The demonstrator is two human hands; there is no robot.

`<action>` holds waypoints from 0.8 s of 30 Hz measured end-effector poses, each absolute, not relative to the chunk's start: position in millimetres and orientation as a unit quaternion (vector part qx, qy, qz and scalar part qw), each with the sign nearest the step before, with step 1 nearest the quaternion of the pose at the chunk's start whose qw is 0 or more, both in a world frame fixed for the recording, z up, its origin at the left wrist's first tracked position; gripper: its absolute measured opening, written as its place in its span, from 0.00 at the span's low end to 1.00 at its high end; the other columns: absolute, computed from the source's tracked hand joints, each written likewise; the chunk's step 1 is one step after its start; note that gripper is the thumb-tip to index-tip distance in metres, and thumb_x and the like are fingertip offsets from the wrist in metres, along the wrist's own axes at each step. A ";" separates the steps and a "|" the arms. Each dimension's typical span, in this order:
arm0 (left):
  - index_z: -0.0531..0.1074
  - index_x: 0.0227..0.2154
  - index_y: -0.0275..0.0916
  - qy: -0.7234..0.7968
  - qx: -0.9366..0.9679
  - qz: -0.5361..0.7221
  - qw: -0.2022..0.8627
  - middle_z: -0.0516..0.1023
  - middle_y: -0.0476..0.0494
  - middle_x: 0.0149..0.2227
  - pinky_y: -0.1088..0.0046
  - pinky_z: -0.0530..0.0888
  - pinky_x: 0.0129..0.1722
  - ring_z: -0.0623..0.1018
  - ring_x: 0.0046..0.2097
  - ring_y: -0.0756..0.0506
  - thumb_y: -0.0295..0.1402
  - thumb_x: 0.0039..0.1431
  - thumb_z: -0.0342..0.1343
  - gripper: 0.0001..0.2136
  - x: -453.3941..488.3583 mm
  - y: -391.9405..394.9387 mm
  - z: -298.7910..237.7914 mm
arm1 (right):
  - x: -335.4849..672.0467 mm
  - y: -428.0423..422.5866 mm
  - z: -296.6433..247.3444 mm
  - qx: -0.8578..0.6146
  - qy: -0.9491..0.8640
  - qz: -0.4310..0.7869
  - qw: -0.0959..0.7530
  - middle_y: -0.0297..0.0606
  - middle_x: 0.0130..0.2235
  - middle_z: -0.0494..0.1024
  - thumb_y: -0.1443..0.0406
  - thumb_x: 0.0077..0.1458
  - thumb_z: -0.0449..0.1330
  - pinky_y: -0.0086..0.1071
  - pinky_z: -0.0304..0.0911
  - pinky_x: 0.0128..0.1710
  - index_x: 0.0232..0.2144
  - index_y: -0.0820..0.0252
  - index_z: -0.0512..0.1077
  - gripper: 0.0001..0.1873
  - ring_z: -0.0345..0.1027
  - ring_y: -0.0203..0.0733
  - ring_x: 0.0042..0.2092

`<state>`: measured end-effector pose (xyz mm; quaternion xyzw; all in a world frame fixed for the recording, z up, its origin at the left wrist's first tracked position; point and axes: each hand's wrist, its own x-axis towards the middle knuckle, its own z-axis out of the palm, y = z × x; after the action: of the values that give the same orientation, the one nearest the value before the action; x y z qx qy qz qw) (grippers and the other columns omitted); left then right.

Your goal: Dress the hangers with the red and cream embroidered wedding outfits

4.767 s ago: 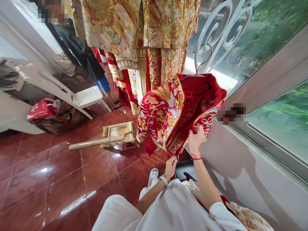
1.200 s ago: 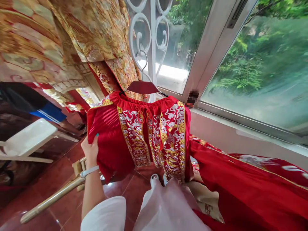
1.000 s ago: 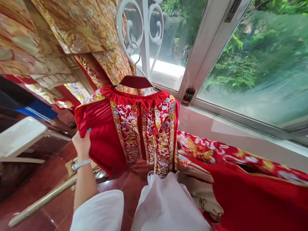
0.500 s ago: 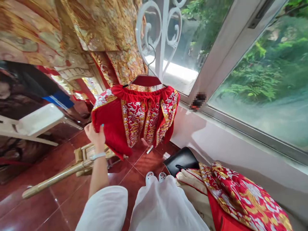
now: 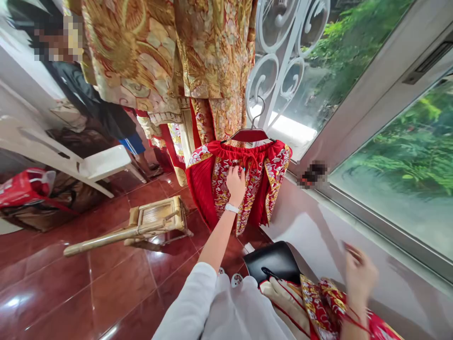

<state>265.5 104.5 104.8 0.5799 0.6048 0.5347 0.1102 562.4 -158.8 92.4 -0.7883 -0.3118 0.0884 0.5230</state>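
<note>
A red skirt (image 5: 262,184) with gold and silver embroidered panels, a gathered waist and a tied drawstring hangs from a dark red hanger (image 5: 249,135). The hanger's hook is at the white scrolled window grille (image 5: 279,94). My left hand (image 5: 236,185) is on the skirt's front panel just below the waistband, its fingers bent against the cloth as if pinching it; the fingertips are partly hidden. To the right, my right hand (image 5: 359,274) is raised in front of the low white wall, apart from the skirt. Motion smears its fingers, so whether it holds anything is unclear.
Gold embroidered garments (image 5: 141,56) hang behind. A bamboo stool (image 5: 159,215) and a white chair (image 5: 106,163) stand on the left, near a person in dark clothes (image 5: 85,89). At lower right lie a black seat (image 5: 272,262) and more embroidered red cloth (image 5: 318,302).
My left hand has gone from the skirt's left side edge to its front panel below the waistband. My right hand has come into view at lower right. The view has shifted left.
</note>
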 end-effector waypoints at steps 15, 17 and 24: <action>0.72 0.42 0.37 0.526 0.538 0.611 0.245 0.79 0.37 0.42 0.64 0.72 0.50 0.78 0.45 0.42 0.32 0.66 0.53 0.07 259.0 104.5 91.7 | 363.5 92.6 141.4 -0.575 -0.556 0.151 0.581 0.46 0.46 0.71 0.61 0.52 0.60 0.42 0.68 0.48 0.44 0.58 0.65 0.18 0.67 0.46 0.46; 0.72 0.41 0.37 0.517 0.512 0.627 0.278 0.79 0.39 0.41 0.66 0.72 0.47 0.78 0.42 0.44 0.32 0.64 0.56 0.06 262.4 105.2 94.1 | 361.5 101.4 139.1 -0.585 -0.575 0.123 0.558 0.44 0.42 0.72 0.61 0.53 0.59 0.42 0.67 0.46 0.40 0.57 0.65 0.12 0.67 0.46 0.42; 0.73 0.34 0.37 0.523 0.474 0.583 0.402 0.77 0.40 0.36 0.66 0.69 0.44 0.74 0.38 0.46 0.34 0.63 0.56 0.06 250.4 86.8 75.0 | 376.4 90.5 150.4 -0.546 -0.586 0.216 0.558 0.35 0.33 0.71 0.63 0.48 0.58 0.33 0.63 0.31 0.33 0.57 0.65 0.09 0.64 0.38 0.29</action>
<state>250.4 86.8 75.0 0.4740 0.5231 0.5835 0.4016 376.4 90.5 150.4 -0.5457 -0.5864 0.2155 0.5584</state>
